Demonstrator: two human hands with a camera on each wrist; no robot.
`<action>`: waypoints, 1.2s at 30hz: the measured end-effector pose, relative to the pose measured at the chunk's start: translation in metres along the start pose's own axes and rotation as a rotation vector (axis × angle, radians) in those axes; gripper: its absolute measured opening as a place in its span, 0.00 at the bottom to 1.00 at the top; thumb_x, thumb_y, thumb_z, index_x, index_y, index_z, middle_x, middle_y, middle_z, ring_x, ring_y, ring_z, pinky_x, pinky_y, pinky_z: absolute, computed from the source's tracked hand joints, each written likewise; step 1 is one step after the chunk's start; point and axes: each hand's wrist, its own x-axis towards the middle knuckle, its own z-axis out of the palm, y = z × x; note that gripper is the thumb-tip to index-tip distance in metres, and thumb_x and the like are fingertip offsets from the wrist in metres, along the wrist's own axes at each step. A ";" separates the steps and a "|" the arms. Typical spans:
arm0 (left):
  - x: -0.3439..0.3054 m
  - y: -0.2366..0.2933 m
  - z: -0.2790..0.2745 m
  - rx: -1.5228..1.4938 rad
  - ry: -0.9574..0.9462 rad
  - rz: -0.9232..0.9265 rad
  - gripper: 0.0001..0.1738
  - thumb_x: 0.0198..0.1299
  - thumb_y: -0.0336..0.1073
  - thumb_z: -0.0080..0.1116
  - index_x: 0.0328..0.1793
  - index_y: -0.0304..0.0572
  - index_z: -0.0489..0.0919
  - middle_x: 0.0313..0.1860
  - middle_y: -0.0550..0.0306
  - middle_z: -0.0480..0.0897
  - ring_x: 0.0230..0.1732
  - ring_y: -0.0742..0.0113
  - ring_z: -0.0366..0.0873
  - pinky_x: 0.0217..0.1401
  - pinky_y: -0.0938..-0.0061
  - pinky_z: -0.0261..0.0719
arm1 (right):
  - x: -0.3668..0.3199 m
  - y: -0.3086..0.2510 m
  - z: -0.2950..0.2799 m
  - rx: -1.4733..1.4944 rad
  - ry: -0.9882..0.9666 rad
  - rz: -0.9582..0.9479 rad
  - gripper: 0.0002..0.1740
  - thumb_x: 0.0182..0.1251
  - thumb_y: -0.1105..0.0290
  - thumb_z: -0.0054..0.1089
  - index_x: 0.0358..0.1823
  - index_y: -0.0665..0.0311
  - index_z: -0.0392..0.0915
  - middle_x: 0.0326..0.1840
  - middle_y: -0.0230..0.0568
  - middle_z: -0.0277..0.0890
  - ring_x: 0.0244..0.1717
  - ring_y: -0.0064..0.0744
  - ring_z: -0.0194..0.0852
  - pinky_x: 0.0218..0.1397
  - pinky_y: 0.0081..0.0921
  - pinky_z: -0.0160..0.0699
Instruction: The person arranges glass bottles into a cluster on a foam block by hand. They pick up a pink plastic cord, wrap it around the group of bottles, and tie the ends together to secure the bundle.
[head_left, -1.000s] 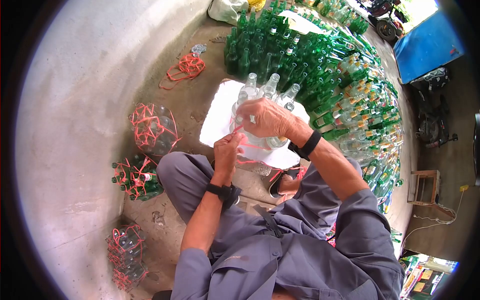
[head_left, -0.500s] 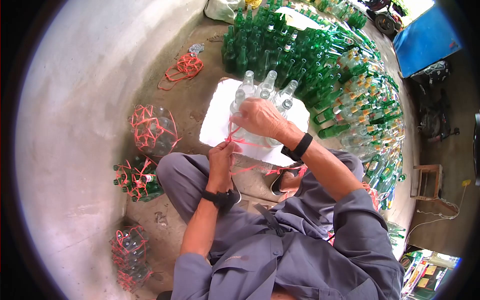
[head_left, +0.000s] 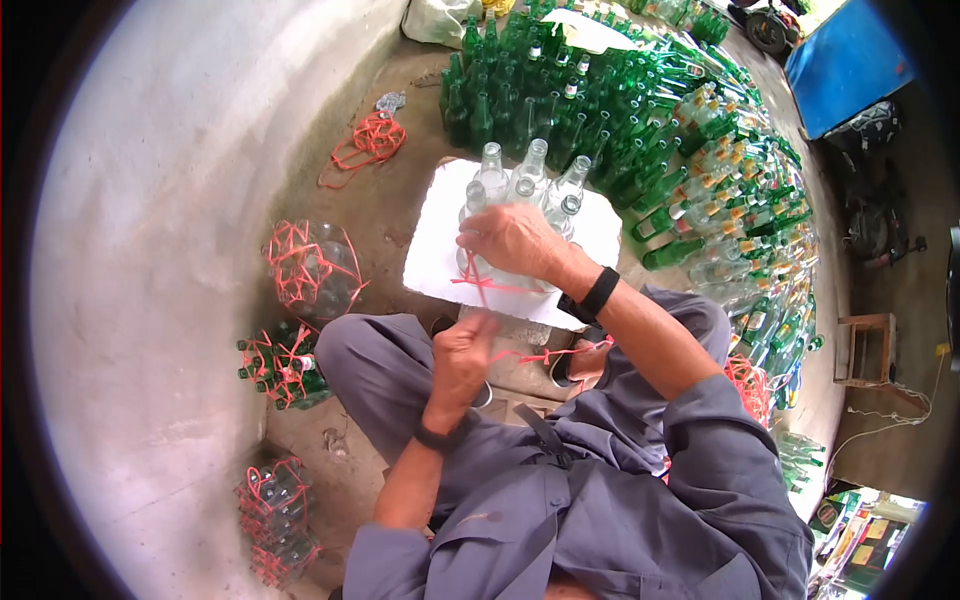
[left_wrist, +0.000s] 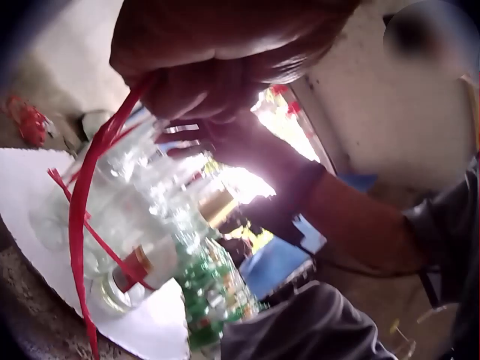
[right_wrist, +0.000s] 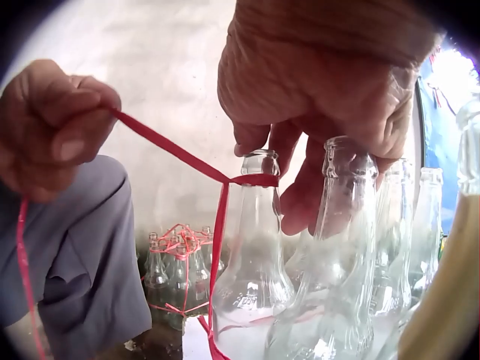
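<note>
Several clear glass bottles point(head_left: 535, 160) stand upright in a cluster on a white board point(head_left: 430, 250). My left hand point(head_left: 465, 355), in front of the board, pinches a red plastic strap point(right_wrist: 169, 145). In the right wrist view this strap runs taut to the neck of the nearest clear bottle point(right_wrist: 251, 262) and loops round it; another length drops down the bottle's side. My right hand point(head_left: 515, 240) reaches over the cluster and grips that bottle's top, thumb at the lip and fingers behind the neck. Low around the cluster passes more red strap point(head_left: 475, 282).
Crowded green bottles point(head_left: 540, 100) fill the floor behind and to the right. Strap-tied bottle bundles point(head_left: 315, 265) stand along the left wall. A loose coil of red strap point(head_left: 375, 137) lies at the back left; a wooden stool point(head_left: 868, 350) stands far right.
My left hand has moved down and toward my body with the strap, away from the right hand, drawing it taut. The right hand has stayed over the bottle tops, shifting slightly.
</note>
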 end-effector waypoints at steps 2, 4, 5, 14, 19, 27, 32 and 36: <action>0.013 0.007 0.012 0.123 -0.039 0.124 0.10 0.68 0.32 0.56 0.36 0.32 0.80 0.19 0.54 0.76 0.19 0.69 0.67 0.25 0.73 0.64 | 0.003 -0.002 -0.002 0.019 -0.031 0.012 0.14 0.64 0.59 0.64 0.39 0.61 0.88 0.27 0.49 0.82 0.32 0.51 0.83 0.38 0.42 0.81; 0.026 0.010 0.025 0.241 -0.083 0.247 0.08 0.67 0.30 0.56 0.37 0.31 0.80 0.20 0.47 0.77 0.19 0.63 0.70 0.26 0.70 0.68 | 0.001 -0.006 -0.004 -0.047 -0.043 0.036 0.14 0.64 0.58 0.64 0.40 0.60 0.88 0.27 0.48 0.82 0.32 0.51 0.83 0.39 0.41 0.81; 0.033 0.010 0.031 0.243 -0.107 0.254 0.07 0.66 0.30 0.56 0.38 0.31 0.80 0.22 0.42 0.76 0.21 0.57 0.72 0.28 0.67 0.70 | 0.001 -0.006 -0.003 -0.049 -0.039 0.036 0.14 0.64 0.58 0.64 0.40 0.60 0.88 0.27 0.48 0.82 0.32 0.51 0.83 0.39 0.41 0.81; 0.058 -0.008 0.053 0.240 -0.027 0.483 0.09 0.68 0.33 0.55 0.37 0.36 0.80 0.22 0.41 0.79 0.25 0.40 0.79 0.28 0.54 0.71 | 0.006 -0.005 -0.006 0.011 -0.143 0.117 0.16 0.68 0.55 0.59 0.41 0.58 0.88 0.26 0.47 0.82 0.32 0.51 0.83 0.40 0.41 0.81; 0.044 0.026 -0.041 -0.331 0.082 -0.136 0.11 0.70 0.37 0.58 0.35 0.39 0.82 0.16 0.71 0.68 0.15 0.83 0.59 0.17 0.82 0.51 | 0.007 0.001 -0.004 0.019 -0.192 0.135 0.14 0.68 0.56 0.58 0.40 0.55 0.88 0.29 0.48 0.83 0.34 0.51 0.83 0.41 0.41 0.80; 0.061 0.004 -0.094 -0.578 0.201 -0.263 0.12 0.72 0.40 0.56 0.40 0.38 0.77 0.16 0.68 0.65 0.12 0.80 0.51 0.15 0.80 0.47 | 0.003 -0.007 -0.004 -0.024 -0.175 0.181 0.15 0.68 0.55 0.58 0.41 0.54 0.88 0.30 0.48 0.83 0.35 0.51 0.83 0.42 0.42 0.80; 0.056 0.018 -0.087 -0.499 0.188 -0.212 0.13 0.72 0.40 0.57 0.39 0.37 0.78 0.15 0.68 0.66 0.12 0.82 0.54 0.14 0.82 0.47 | 0.001 -0.001 0.004 -0.009 -0.113 0.147 0.19 0.71 0.49 0.55 0.32 0.54 0.85 0.27 0.49 0.81 0.34 0.55 0.82 0.36 0.47 0.78; 0.040 0.038 -0.076 -0.342 0.129 -0.163 0.12 0.72 0.38 0.56 0.39 0.36 0.80 0.15 0.69 0.68 0.13 0.84 0.55 0.14 0.84 0.46 | -0.002 -0.004 0.001 -0.039 -0.056 0.117 0.20 0.71 0.49 0.55 0.34 0.54 0.86 0.26 0.48 0.81 0.33 0.54 0.82 0.34 0.47 0.78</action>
